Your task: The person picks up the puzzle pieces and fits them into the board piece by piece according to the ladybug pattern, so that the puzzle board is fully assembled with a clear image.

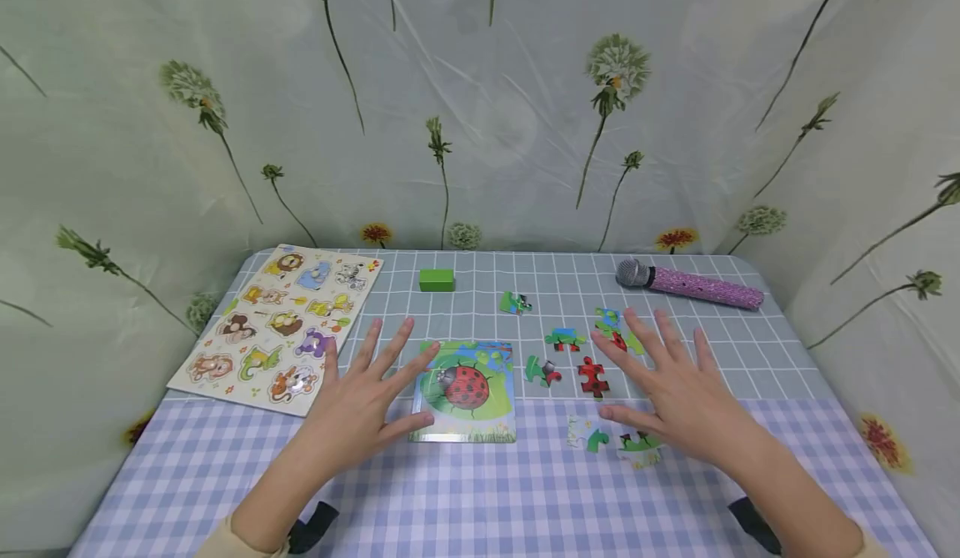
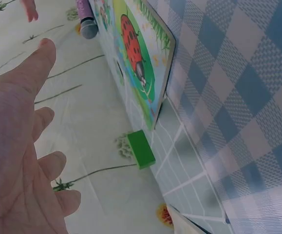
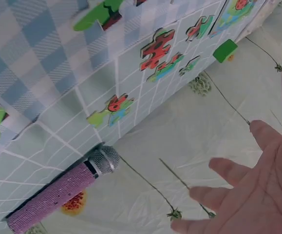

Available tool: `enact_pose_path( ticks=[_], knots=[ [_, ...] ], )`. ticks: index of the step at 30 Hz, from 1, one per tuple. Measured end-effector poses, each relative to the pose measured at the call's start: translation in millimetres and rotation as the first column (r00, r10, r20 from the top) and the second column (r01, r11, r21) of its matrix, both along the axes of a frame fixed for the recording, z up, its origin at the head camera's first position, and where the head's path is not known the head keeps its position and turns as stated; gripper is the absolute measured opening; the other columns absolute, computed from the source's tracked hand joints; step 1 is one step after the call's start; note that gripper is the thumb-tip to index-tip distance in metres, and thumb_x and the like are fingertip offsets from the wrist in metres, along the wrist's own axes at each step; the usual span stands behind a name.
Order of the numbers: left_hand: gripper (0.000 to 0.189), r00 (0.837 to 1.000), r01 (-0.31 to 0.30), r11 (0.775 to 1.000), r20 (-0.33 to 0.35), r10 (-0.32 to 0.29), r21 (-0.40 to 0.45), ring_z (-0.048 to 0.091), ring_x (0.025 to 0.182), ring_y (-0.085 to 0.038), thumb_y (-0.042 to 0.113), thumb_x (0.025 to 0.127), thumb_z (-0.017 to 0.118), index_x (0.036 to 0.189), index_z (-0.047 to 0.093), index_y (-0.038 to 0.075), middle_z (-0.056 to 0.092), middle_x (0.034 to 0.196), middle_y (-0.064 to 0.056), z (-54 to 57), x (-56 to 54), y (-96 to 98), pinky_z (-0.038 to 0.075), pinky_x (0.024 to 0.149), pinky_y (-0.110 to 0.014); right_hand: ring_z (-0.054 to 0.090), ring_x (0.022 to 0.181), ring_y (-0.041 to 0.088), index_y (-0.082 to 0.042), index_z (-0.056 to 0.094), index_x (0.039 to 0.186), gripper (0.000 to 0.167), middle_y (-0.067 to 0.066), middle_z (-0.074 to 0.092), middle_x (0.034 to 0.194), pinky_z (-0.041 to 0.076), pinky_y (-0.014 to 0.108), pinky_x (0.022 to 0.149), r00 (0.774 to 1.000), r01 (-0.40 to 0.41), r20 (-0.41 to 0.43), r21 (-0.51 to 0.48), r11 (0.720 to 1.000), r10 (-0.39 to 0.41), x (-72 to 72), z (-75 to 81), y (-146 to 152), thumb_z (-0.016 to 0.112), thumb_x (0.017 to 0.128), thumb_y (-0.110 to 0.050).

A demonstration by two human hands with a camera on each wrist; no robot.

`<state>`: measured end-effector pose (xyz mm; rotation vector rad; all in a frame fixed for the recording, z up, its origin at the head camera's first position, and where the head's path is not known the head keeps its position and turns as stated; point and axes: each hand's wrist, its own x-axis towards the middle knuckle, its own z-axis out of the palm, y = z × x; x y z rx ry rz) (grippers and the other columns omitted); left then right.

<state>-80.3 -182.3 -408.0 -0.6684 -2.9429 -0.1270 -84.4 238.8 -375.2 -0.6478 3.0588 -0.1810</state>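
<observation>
My left hand (image 1: 360,412) is held with its fingers spread over the table, near the left edge of a square ladybug puzzle picture (image 1: 465,416). It holds nothing. Fingers also spread and holding nothing, my right hand (image 1: 686,404) is by loose jigsaw pieces. Around it lie a red spotted piece (image 1: 593,377), a green and blue piece (image 1: 565,339), a piece with grey and red (image 1: 542,371) and a pale piece with green (image 1: 587,433). The hand partly covers a blue and green piece (image 1: 609,321) and a grassy piece (image 1: 640,451). Farther back is a small green piece (image 1: 516,303).
An animal puzzle board (image 1: 277,324) lies at the left, its near right corner beside the left hand. A green block (image 1: 437,280) sits toward the back. A sparkly pink microphone (image 1: 693,284) lies at the back right. A flower-print curtain (image 1: 510,124) stands behind the table.
</observation>
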Motion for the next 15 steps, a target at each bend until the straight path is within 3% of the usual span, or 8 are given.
enact_pose_path(
  ticks=[4, 10, 15],
  knots=[
    [0.09, 1.0, 0.007, 1.0, 0.024, -0.008, 0.021, 0.018, 0.166, -0.046, 0.069, 0.092, 0.071, 0.169, 0.032, 0.041, 0.016, 0.182, -0.004, -1.9, 0.1, -3.6, 0.016, 0.117, -0.091, 0.027, 0.16, 0.056, -0.039, 0.03, 0.17, 0.087, 0.018, 0.033, 0.176, 0.02, 0.087, 0.119, 0.999, -0.047, -0.004, -0.016, 0.999, 0.047, -6.1, 1.9, -4, 0.071, 0.097, -0.062],
    [0.092, 0.998, 0.014, 0.998, 0.068, -0.018, 0.06, 0.026, 0.164, -0.045, 0.065, 0.093, 0.074, 0.17, 0.031, 0.039, 0.021, 0.181, -0.007, -9.5, -2.2, -11.8, 0.025, 0.118, -0.087, 0.054, 0.144, 0.049, -0.026, 0.041, 0.167, 0.079, 0.02, 0.054, 0.162, 0.042, 0.077, 0.114, 0.986, -0.164, -0.045, -0.027, 0.986, 0.162, -26.2, 3.4, -11, 0.076, 0.098, -0.046],
    [0.094, 0.992, 0.02, 0.992, 0.124, -0.035, 0.121, 0.033, 0.16, -0.048, 0.061, 0.091, 0.079, 0.169, 0.034, 0.034, 0.027, 0.179, -0.011, -18.6, -4.9, -19.3, 0.03, 0.118, -0.084, 0.063, 0.134, 0.048, -0.019, 0.048, 0.163, 0.073, 0.019, 0.064, 0.151, 0.051, 0.073, 0.106, 0.98, -0.198, 0.007, -0.046, 0.979, 0.198, -49.5, 4.3, -19, 0.078, 0.099, -0.039]
  ],
)
